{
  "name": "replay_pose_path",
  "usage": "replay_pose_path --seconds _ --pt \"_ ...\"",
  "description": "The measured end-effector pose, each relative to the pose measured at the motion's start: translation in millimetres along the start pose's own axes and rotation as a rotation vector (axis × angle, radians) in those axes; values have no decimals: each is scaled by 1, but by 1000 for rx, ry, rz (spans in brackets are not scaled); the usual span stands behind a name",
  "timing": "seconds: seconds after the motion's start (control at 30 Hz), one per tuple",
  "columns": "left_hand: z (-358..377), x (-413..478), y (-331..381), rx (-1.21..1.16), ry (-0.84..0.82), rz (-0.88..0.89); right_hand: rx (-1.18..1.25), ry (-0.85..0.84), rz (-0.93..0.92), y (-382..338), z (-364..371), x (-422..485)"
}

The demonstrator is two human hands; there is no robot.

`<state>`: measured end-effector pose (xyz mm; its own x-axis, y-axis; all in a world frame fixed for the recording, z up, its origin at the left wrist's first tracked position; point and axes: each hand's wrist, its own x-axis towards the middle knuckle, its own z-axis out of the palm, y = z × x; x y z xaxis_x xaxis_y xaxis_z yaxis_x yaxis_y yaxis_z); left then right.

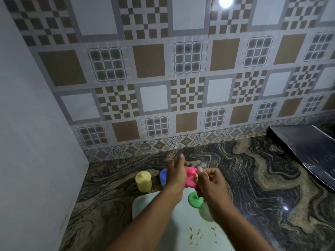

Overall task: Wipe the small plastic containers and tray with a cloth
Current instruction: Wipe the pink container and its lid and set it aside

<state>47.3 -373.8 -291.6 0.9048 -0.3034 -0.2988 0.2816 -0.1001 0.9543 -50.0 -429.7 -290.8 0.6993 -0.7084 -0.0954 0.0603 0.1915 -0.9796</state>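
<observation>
My left hand (175, 175) grips a pink plastic container (190, 177) held above the counter. My right hand (211, 185) presses a small tan cloth (197, 177) against the pink container's right side. A yellow container (143, 181) stands upright on the counter to the left. A blue container (163, 175) is partly hidden behind my left hand. A green-lidded container (195, 200) stands on the pale tray (145, 203), half covered by my right wrist. The tray carries yellowish crumbs near its front right.
The marbled stone counter (253, 178) runs right from the corner. A plain wall closes the left side and a patterned tiled wall (181, 87) the back. A dark flat slab (304, 147) lies at the far right of the counter.
</observation>
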Motion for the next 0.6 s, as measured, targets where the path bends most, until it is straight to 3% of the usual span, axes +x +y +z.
replay_pose_path --seconds 0.07,0.13,0.2,0.3,0.37,0.43,0.53,0.6 --pt "-16 2 6 23 -276 -162 -69 -280 105 -19 -20 11" --pt "-20 6 13 124 -384 -132 -100 -431 163 -29 -29 17" --pt "-8 -1 20 168 -242 33 -88 -355 114 -26 -20 14" --pt "11 -13 15 73 215 269 -37 28 -28 3 7 2" --pt "14 -18 8 63 326 241 -17 159 -43 14 13 -5" --pt "5 -12 1 35 95 78 -59 83 1 4 3 -1" --pt "-12 -11 18 6 -315 -169 -123 -258 99 -23 -20 11" --pt "-9 -10 27 70 -294 -57 -144 -319 95 -31 -21 14"
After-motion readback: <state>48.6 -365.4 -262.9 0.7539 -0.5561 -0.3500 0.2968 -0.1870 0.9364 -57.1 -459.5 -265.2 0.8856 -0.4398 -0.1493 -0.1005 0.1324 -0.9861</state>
